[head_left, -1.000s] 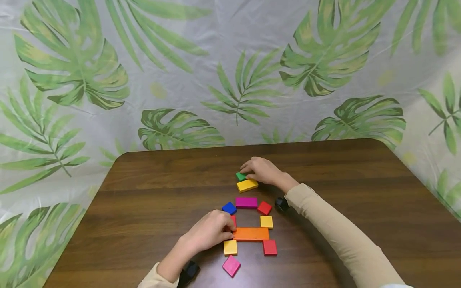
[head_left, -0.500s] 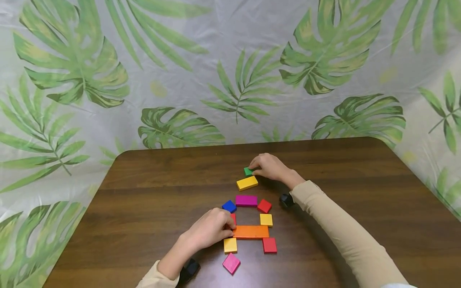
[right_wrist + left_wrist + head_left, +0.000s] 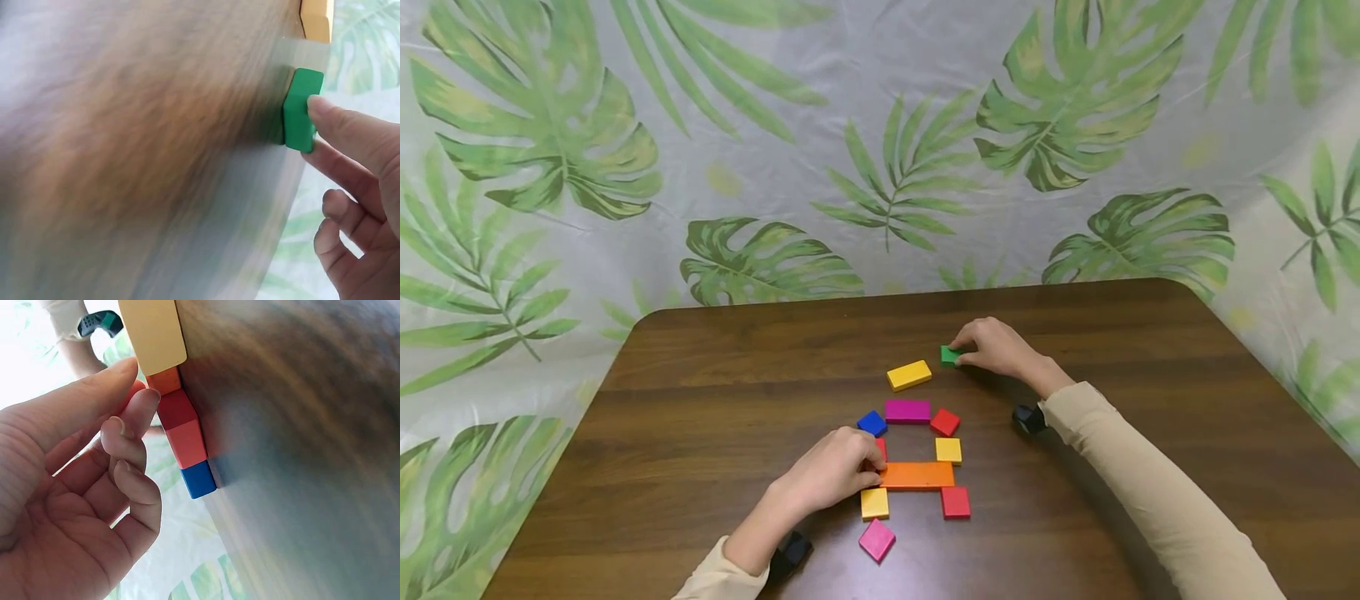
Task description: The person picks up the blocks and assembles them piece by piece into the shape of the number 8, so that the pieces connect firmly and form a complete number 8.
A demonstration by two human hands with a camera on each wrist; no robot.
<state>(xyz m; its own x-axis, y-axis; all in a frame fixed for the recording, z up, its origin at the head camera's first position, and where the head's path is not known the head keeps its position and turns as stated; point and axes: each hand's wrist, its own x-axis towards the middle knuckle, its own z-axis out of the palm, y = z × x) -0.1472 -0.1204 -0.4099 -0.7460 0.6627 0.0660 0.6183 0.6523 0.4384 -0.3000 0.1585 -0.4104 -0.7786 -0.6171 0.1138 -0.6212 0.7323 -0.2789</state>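
My right hand (image 3: 997,347) pinches a small green block (image 3: 948,356) between thumb and fingertips at the far part of the table. In the right wrist view the thumb presses the green block's face, low over the wood. My left hand (image 3: 833,471) has thumb and index finger at the left end of a long orange block (image 3: 921,476), gripping that end; its other fingers curl loosely. A red block (image 3: 185,434) and a blue block (image 3: 199,479) line up beyond those fingertips. A yellow square block (image 3: 874,503) lies just nearer than the orange one.
A purple block (image 3: 907,412), a red block (image 3: 944,422) and a yellow square (image 3: 948,451) stand round the orange block's far side. Nearer lie another red block (image 3: 956,502) and a pink block (image 3: 877,541). A yellow oblong block (image 3: 909,376) lies beyond the purple one.
My right hand has slid the green block rightward, away from the yellow oblong block. The left hand stays at the orange block's end.
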